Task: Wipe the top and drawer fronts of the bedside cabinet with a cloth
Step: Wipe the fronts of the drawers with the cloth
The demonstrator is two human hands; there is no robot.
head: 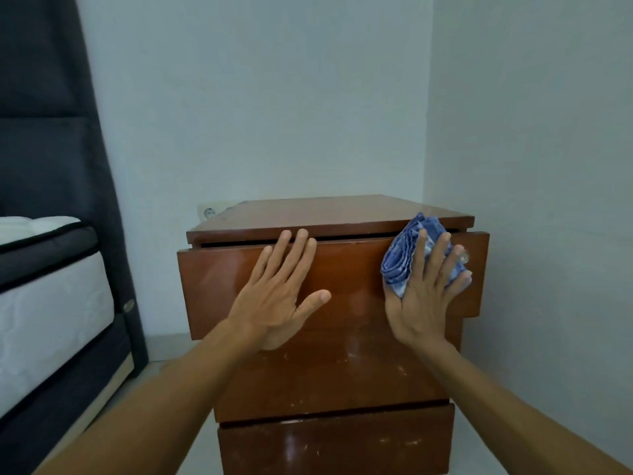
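Note:
The brown wooden bedside cabinet point(329, 214) stands in the room corner, its top drawer point(356, 275) pulled slightly out. My left hand point(277, 296) lies flat with fingers spread on the left half of that drawer front. My right hand point(428, 293) presses a crumpled blue cloth point(400, 258) against the right half of the same drawer front, next to a small round knob point(465, 258). Two lower drawer fronts point(335, 443) show below, scuffed and glossy.
A bed with a white mattress point(44, 303) and a dark headboard point(51, 114) stands to the left. A white wall socket point(209, 211) sits behind the cabinet's back left corner. Pale walls close in behind and on the right.

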